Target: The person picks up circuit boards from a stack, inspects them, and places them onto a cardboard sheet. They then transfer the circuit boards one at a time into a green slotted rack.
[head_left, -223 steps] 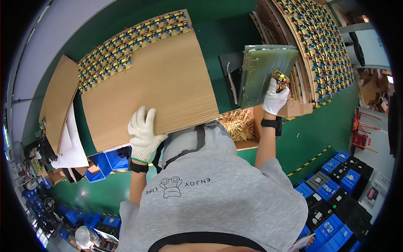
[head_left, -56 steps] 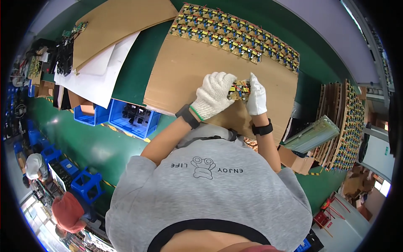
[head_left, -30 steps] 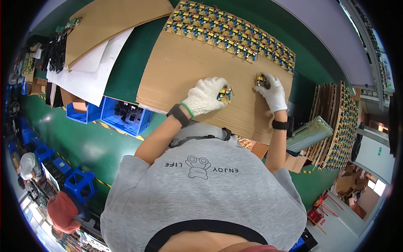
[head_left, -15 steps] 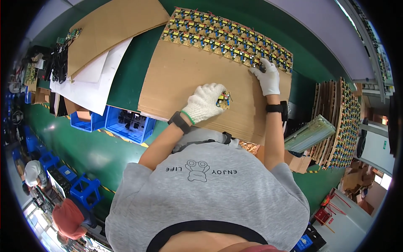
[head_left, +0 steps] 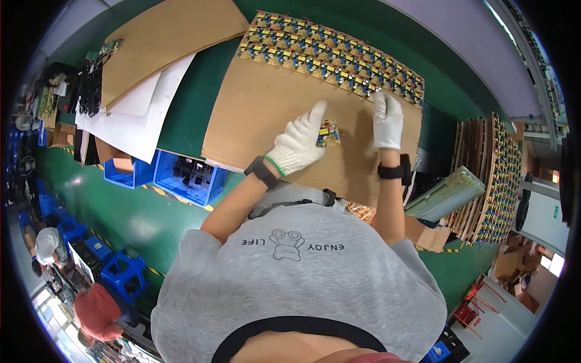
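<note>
My left hand (head_left: 296, 142), in a white knit glove with a green cuff, is over the cardboard sheet (head_left: 254, 100). One finger stretches up and away, while a small circuit board (head_left: 329, 133) with yellow, blue and green parts sits at its inner side. The other fingers appear to hold the board, though their grip is partly hidden. My right hand (head_left: 387, 121), also in a white glove, has its fingers stretched forward. Their tips are near the front edge of several rows of circuit boards (head_left: 327, 51) along the sheet's far side.
Cardboard (head_left: 175, 36) and white sheets (head_left: 127, 130) lie on the left of the green table. Blue bins (head_left: 181, 178) stand below its edge. At the right, cardboard layers with boards (head_left: 493, 181) are stacked beside a bundle of clear-wrapped sheets (head_left: 448, 193). Two people are at the lower left.
My right hand has drawn back slightly from the rows, its fingers closer together. My left hand has lifted one finger away, and the small board has shifted slightly farther from me.
</note>
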The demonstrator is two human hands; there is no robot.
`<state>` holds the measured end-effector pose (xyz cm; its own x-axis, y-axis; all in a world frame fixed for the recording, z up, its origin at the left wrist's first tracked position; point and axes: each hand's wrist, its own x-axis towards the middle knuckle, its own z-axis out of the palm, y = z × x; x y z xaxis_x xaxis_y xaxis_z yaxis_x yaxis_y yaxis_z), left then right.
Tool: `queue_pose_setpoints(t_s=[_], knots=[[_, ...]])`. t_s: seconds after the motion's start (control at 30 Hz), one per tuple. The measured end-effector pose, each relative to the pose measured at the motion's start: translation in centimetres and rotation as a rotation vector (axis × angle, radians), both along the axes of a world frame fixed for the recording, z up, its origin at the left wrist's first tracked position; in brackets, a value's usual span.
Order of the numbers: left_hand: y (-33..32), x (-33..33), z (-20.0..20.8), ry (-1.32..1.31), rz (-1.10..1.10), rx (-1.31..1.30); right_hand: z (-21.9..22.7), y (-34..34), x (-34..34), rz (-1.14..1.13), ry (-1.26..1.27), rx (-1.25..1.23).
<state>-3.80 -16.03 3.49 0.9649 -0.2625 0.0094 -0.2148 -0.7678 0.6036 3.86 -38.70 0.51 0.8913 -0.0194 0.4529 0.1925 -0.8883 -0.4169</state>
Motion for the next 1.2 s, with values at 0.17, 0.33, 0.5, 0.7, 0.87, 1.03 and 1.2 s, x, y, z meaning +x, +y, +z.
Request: queue_pose_setpoints(t_s=[0.17, 0.33, 0.5, 0.7, 0.87, 1.03, 1.2], knots=[[-1.2, -0.4, 0.4, -0.329, -0.042, 0.1, 2.4, 6.4, -5.1, 0.062, 0.604, 0.935], [-1.3, -0.4, 0.2, -0.437, -0.071, -0.103, 3.4, 8.1, -6.2, 0.045, 0.508, 0.776], [-1.7, 0.2, 0.4, -0.077, -0.034, -0.431, 1.3, 4.3, -5.2, 0.177, 0.657, 1.459], [-1.4, 0.1, 0.5, -0.142, -0.303, 0.149, -1.2, -3.1, -1.9, -0.158, 0.36, 0.062], [-0.3, -0.6, 0.2, -0.137, -0.211, 0.102, 2.1, -4.8, -4.1, -0.14, 0.239, -0.217], [1.0, -0.5, -1.3, -0.084, -0.12, 0.035, 1.3, -5.7, -5.0, 0.028, 0.419, -0.142], [0.9, -0.5, -1.4, -0.1, -0.119, 0.016, 0.5, -6.3, -2.6, 0.005, 0.305, -0.241]])
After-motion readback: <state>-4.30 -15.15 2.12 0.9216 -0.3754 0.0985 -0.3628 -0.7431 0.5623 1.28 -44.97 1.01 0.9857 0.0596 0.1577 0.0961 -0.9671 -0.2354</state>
